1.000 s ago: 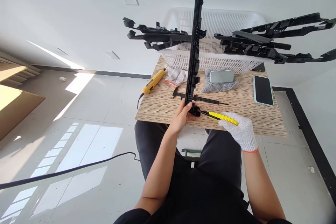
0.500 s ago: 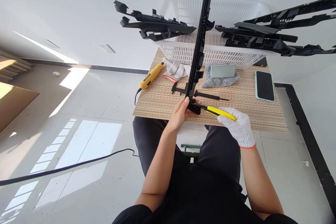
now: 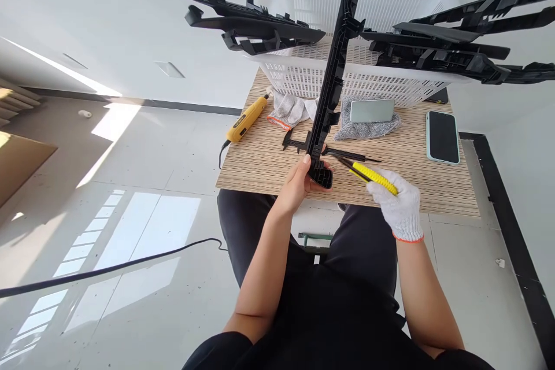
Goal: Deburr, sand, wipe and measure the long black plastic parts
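We take the near end of the black strip (image 3: 332,84) as the centre of the dial, with 12 o'clock directly away from the wearer. From there the strip rises between 12 and 1 o'clock, in front of the white basket (image 3: 299,74), and its far end leaves the view.

The bare left hand (image 3: 298,182), at 9 o'clock, is clamped on the strip's near end, thumb uppermost. The gloved right hand (image 3: 395,196), just past 3 o'clock, has its fingers wrapped round the yellow-handled tool (image 3: 373,178). The tool's dark tips point back towards the strip; we cannot tell whether they touch it, nor whether they are parted.

We judge the step in hand to be tool work at the strip's near end, with the tips at present aimed beside it. In our opinion, a further pass calls for a firm left grip and tips placed squarely on the chosen spot, clear of the fingers.

We note a caliper (image 3: 293,141) on the table (image 3: 260,170), its head at 11 o'clock and its beam reaching towards 2. A yellow power tool (image 3: 249,118) lies between 10 and 11, and a phone (image 3: 442,137) between 2 and 3.
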`<action>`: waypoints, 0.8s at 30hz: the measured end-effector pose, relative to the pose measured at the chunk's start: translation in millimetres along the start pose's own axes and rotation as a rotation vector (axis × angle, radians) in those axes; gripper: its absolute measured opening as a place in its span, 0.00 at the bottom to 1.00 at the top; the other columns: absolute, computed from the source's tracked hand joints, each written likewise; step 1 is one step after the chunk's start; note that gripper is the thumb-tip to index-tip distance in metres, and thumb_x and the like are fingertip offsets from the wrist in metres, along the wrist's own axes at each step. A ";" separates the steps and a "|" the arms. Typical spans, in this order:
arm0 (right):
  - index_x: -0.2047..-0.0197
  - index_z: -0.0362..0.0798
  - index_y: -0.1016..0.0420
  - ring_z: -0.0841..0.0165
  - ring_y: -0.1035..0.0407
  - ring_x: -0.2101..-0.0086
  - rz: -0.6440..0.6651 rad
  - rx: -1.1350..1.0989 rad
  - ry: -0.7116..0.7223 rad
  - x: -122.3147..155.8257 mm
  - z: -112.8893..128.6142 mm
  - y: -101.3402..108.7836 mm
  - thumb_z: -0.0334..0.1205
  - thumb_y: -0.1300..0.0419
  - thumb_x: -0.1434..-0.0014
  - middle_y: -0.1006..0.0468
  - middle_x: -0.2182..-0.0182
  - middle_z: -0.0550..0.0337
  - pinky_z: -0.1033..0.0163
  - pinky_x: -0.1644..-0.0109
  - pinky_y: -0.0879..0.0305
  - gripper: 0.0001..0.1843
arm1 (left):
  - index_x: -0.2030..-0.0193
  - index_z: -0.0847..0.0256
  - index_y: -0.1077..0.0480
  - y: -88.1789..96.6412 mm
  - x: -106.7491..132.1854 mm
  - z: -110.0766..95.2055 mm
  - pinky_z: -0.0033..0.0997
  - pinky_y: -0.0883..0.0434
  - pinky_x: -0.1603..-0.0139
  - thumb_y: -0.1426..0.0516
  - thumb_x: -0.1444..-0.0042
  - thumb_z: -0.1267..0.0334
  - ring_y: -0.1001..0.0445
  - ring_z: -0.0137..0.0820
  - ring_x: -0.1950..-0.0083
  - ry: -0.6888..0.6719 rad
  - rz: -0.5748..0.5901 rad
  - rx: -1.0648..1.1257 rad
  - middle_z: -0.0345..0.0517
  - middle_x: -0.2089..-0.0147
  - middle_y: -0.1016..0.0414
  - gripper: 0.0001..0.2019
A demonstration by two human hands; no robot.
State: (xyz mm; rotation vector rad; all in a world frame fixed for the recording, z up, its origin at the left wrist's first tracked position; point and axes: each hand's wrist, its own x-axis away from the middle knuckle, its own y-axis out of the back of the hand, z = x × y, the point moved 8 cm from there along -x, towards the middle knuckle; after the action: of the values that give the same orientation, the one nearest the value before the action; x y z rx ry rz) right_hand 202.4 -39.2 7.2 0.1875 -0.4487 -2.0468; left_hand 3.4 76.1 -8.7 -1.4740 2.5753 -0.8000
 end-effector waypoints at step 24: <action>0.50 0.52 0.17 0.61 0.19 0.64 0.044 -0.003 -0.016 4.5 -0.2 6.1 0.53 0.29 0.48 0.14 0.62 0.56 0.55 0.56 0.20 0.24 | 0.40 0.57 0.33 9.9 -7.4 3.4 0.35 0.18 0.64 0.42 0.42 0.38 0.20 0.42 0.49 0.071 0.047 0.048 0.49 0.51 0.23 0.31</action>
State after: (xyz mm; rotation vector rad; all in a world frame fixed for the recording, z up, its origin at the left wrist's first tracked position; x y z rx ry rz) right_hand 205.1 -45.9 9.6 0.1585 -0.4560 -2.0070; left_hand 0.7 84.8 -17.7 -1.3912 2.6108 -0.9184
